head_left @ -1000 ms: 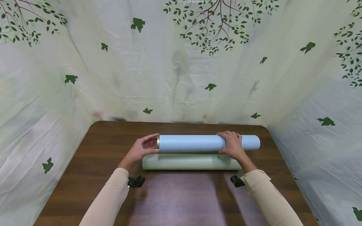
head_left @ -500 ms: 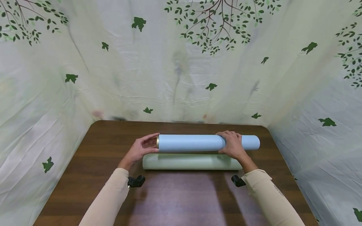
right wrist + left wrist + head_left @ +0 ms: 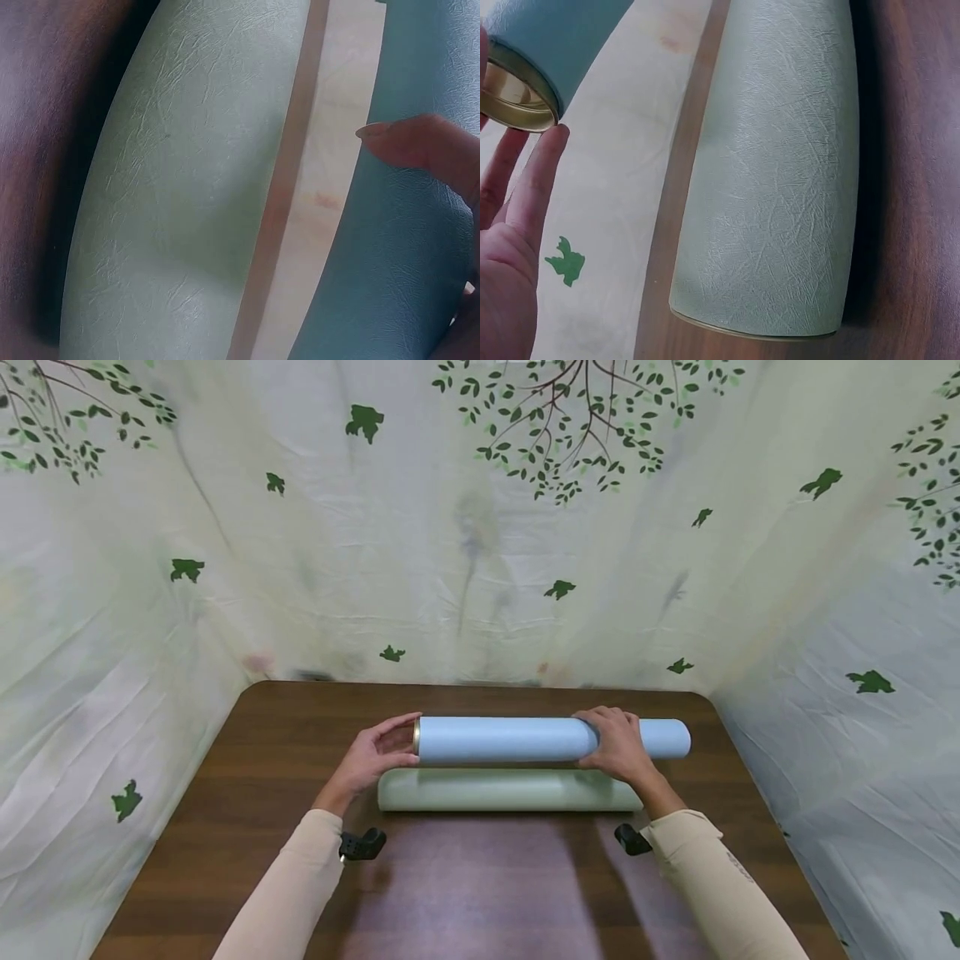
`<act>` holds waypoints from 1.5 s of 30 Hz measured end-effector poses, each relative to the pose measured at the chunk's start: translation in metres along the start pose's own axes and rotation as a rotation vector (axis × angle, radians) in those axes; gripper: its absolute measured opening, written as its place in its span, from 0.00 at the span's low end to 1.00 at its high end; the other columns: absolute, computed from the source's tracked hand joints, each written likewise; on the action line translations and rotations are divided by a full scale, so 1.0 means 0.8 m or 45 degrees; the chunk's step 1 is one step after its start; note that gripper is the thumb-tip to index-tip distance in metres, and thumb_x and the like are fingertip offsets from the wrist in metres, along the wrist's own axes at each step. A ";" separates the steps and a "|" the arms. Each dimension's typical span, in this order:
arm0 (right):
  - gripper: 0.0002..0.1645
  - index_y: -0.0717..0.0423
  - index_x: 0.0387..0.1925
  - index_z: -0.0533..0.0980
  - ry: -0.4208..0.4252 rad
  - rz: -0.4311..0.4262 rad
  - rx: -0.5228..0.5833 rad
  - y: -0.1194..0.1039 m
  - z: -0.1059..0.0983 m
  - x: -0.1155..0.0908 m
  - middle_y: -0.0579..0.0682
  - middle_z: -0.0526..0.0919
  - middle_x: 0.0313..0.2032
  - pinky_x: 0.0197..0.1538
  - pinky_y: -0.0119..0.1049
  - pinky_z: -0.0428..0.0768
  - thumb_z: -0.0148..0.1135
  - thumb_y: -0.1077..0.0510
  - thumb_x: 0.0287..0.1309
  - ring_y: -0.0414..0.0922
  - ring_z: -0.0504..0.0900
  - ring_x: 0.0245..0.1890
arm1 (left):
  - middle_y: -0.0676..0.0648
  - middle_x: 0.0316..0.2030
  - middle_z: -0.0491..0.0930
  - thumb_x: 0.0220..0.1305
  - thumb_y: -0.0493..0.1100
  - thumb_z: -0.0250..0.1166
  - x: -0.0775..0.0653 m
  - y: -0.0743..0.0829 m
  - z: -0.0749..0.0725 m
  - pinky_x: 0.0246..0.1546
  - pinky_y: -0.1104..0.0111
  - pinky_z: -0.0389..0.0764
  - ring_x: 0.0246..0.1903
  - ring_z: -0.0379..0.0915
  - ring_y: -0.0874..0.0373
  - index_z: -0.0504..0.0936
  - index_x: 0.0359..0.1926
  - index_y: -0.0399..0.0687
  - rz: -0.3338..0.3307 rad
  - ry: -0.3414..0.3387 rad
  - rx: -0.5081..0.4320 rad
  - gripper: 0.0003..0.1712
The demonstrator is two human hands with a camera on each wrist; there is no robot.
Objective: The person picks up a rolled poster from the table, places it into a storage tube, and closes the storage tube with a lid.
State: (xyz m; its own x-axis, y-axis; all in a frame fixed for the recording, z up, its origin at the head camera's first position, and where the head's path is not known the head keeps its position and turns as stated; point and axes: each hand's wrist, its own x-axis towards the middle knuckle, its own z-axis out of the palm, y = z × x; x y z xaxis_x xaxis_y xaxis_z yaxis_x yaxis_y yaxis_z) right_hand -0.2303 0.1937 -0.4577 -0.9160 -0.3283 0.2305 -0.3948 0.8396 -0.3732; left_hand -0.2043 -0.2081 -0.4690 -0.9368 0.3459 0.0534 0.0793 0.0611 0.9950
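Observation:
A long light-blue tube (image 3: 502, 740) with leather-like texture lies crosswise between the two hands, just beyond a similar pale green tube (image 3: 502, 790) on the table. My right hand (image 3: 617, 747) grips the blue tube from above, right of its middle; its thumb (image 3: 420, 142) lies along the near side in the right wrist view. At the other end, my left hand (image 3: 366, 760) spans the gold rim (image 3: 525, 120), fingertips and thumb pinching the edge. The left wrist view shows a recessed, shiny gold end (image 3: 510, 88). Neither hand touches the green tube.
The brown wooden table (image 3: 300, 702) has rounded far corners. Pale curtains (image 3: 450, 543) printed with leaves and branches enclose it at the back and sides. A black wrist device (image 3: 363, 843) sits at the left cuff, another device (image 3: 632, 841) at the right.
The blue tube's left end and my left hand have shifted very slightly left. Both hands keep their hold, and the green tube stays where it was.

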 end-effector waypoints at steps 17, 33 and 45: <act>0.42 0.52 0.47 0.76 -0.010 -0.023 0.018 -0.006 0.001 0.007 0.53 0.79 0.43 0.50 0.52 0.67 0.79 0.51 0.19 0.52 0.76 0.42 | 0.38 0.59 0.65 0.51 0.34 0.66 0.003 0.000 0.003 0.43 0.71 0.76 0.57 0.64 0.42 0.63 0.63 0.39 0.096 0.110 0.072 0.38; 0.42 0.57 0.47 0.78 -0.008 -0.121 0.028 0.005 -0.005 0.017 0.54 0.81 0.43 0.43 0.50 0.74 0.80 0.54 0.17 0.54 0.77 0.42 | 0.34 0.60 0.64 0.51 0.33 0.65 0.008 -0.002 0.010 0.46 0.72 0.75 0.55 0.67 0.52 0.61 0.65 0.42 0.071 0.051 -0.043 0.39; 0.43 0.56 0.48 0.78 0.000 -0.111 0.015 0.002 -0.003 0.022 0.54 0.80 0.43 0.48 0.51 0.69 0.80 0.55 0.17 0.54 0.76 0.43 | 0.37 0.62 0.62 0.52 0.33 0.64 0.006 -0.010 0.012 0.50 0.75 0.70 0.59 0.63 0.55 0.59 0.65 0.39 0.069 0.107 -0.059 0.40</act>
State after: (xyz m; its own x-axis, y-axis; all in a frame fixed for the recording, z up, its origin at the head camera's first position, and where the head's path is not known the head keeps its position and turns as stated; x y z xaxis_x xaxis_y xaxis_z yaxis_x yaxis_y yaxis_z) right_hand -0.2467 0.1904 -0.4517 -0.8780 -0.4002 0.2627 -0.4742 0.8026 -0.3620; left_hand -0.2058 -0.1978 -0.4778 -0.9570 0.2674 0.1124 0.1167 0.0001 0.9932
